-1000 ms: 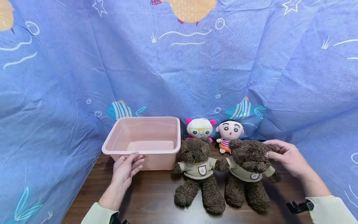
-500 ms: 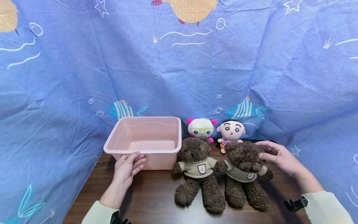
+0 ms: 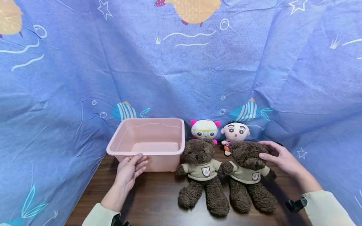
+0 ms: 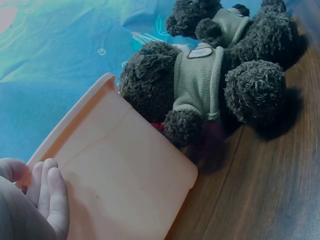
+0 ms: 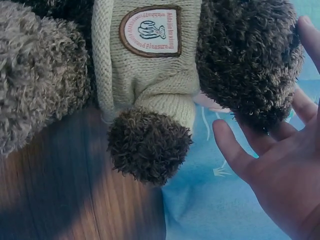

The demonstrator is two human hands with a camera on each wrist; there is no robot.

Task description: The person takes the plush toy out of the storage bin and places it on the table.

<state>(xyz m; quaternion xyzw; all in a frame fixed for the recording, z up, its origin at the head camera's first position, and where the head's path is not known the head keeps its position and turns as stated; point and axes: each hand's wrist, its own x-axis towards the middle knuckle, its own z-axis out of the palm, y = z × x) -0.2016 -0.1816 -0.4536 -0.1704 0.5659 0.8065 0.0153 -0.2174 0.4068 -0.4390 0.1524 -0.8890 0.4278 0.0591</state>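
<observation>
My left hand (image 3: 128,172) holds the front rim of a pink plastic bin (image 3: 161,163), thumb over the edge and fingers below it. The inside of the bin is bare. At the right, my right hand (image 3: 284,158) grips the side of a brown teddy bear's head, thumb in front and the other fingers partly hidden behind. That teddy bear (image 3: 244,172) wears a beige sweater with a badge and sits on the table. A matching teddy bear (image 3: 201,171) sits between it and the bin, their arms touching. The right wrist view shows the fingers (image 5: 234,150) spread around the curly head.
Behind the bears stand a white plush toy (image 3: 204,128) with pink ears and yellow glasses, and a boy doll (image 3: 234,131) in a striped top. All rest on a dark wooden table (image 3: 150,201). A blue printed cloth (image 3: 181,78) hangs around the back and sides.
My right hand has shifted left with the right bear's head, which now sits more upright and overlaps the boy doll more. The left hand keeps its hold on the bin rim.
</observation>
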